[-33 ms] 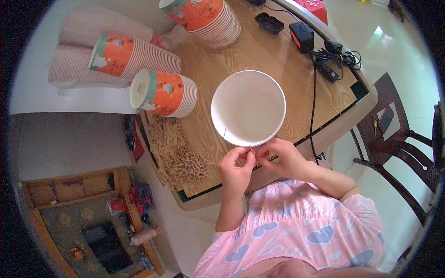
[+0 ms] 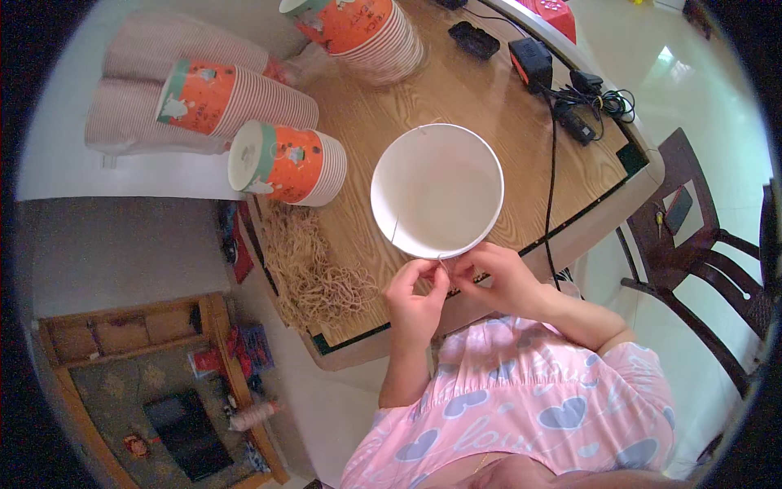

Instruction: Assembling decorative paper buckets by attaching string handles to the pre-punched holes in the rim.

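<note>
light paper bucket (image 2: 436,191), thin strand at its rim

head view: the bucket stands mouth up on the wooden table (image 2: 505,106), near the person's side, its white inside showing. the left hand (image 2: 414,295) has thumb and forefinger pinched together on a thin strand (image 2: 443,261) at the near rim. the right hand (image 2: 498,277) curls in just beside it, fingertips nearly together; whether they grip the strand too, i cannot tell. to the bucket's left are a tan fibre heap (image 2: 326,277) and a stack of orange cups (image 2: 297,167). the bucket looks light and thin-walled, likely to slide or dent if squeezed; the rim seems the stiffest hold. the strand looks fine, best pinched close to the rim.
</note>
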`<state>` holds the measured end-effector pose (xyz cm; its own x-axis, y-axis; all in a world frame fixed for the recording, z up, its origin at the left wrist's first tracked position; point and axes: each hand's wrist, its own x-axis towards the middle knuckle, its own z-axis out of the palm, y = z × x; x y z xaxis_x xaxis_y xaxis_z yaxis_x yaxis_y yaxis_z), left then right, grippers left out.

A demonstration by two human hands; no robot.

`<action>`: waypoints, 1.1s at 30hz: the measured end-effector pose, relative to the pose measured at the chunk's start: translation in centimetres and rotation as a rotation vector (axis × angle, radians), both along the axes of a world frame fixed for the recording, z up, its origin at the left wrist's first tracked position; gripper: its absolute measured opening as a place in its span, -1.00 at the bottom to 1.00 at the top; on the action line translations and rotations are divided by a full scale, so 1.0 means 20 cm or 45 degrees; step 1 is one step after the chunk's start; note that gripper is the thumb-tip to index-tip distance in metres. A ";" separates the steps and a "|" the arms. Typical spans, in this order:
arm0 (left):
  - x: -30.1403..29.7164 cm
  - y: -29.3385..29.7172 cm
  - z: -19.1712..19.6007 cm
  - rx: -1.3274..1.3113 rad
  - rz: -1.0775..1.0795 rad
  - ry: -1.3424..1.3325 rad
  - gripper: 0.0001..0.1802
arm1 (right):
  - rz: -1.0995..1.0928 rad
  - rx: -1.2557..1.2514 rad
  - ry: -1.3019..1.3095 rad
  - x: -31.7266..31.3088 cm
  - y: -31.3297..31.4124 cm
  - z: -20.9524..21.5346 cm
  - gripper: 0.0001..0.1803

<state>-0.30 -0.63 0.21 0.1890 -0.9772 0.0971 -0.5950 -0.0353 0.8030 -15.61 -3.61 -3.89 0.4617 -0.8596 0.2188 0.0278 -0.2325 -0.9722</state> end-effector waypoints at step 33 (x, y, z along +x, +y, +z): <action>0.04 0.03 -0.03 -0.514 -0.512 -0.699 -0.73 | -0.143 0.307 -0.137 0.02 -0.02 0.01 -0.86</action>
